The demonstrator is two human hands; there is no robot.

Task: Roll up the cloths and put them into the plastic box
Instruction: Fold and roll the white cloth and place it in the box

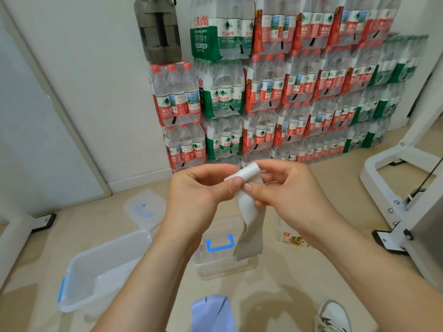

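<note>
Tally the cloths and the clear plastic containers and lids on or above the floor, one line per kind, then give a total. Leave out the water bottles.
Cloths: 2, the grey-white cloth being rolled in both hands and the lilac cloth on the floor.
Clear plastic boxes: 2, the large box and the small box.
Loose lids: 1, the flat lid.
Total: 5

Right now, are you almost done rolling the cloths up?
Not yet. The big plastic box on the floor looks like it may hold something pale already, but I can't tell what. Both hands, left hand and right hand, are rolling the white cloth; its top is rolled and the tail hangs loose. The purple cloth on the floor waits unrolled.
</note>
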